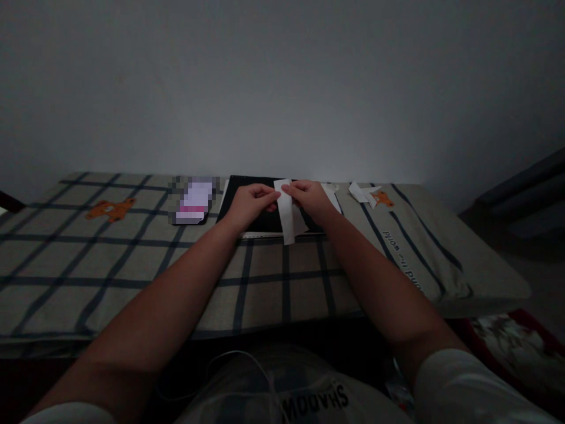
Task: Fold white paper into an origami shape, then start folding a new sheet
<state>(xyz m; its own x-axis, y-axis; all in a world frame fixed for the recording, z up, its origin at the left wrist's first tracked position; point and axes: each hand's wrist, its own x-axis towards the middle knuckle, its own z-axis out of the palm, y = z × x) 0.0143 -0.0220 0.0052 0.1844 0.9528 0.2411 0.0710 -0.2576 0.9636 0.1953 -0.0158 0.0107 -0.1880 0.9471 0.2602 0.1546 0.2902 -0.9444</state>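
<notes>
A narrow white strip of folded paper [286,215] hangs between both hands over a black board [260,218]. My left hand [251,203] pinches the strip's upper left edge. My right hand [311,199] pinches its top right corner. The strip's lower end reaches past the board's front edge. More white paper [301,225] lies under the strip on the board.
A checked cloth with orange bear prints [110,247] covers the low table. A blurred phone-like object [194,200] lies left of the board. Small folded white paper pieces [362,193] lie to the right. A bare wall [282,88] stands right behind the table.
</notes>
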